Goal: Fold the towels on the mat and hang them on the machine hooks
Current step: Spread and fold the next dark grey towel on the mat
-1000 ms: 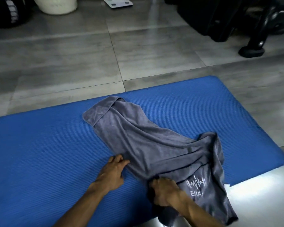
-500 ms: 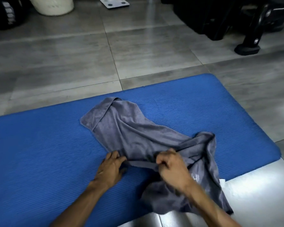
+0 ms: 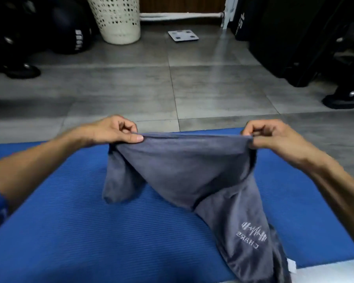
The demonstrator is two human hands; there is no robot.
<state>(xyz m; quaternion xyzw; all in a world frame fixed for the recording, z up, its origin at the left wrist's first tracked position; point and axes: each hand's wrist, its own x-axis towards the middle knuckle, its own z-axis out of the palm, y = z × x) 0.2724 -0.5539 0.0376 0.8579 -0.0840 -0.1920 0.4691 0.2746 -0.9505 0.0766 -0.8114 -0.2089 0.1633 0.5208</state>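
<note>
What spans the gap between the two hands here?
In the head view, the taut top edge of the grey towel runs from the left hand to the right hand; nothing else lies between them.

Can't see much of the towel (image 3: 184, 172) below its logo, the lower end runs off the bottom edge. Both forearms get cut by the side edges too. The mat (image 3: 74, 231) is partly covered by the cloth and cropped left, right and at the bottom. Dark gym gear at top right (image 3: 307, 41) is too murky to make out, same for the black balls top left (image 3: 70, 33). The white basket (image 3: 119, 19) loses its top to the frame.
</note>
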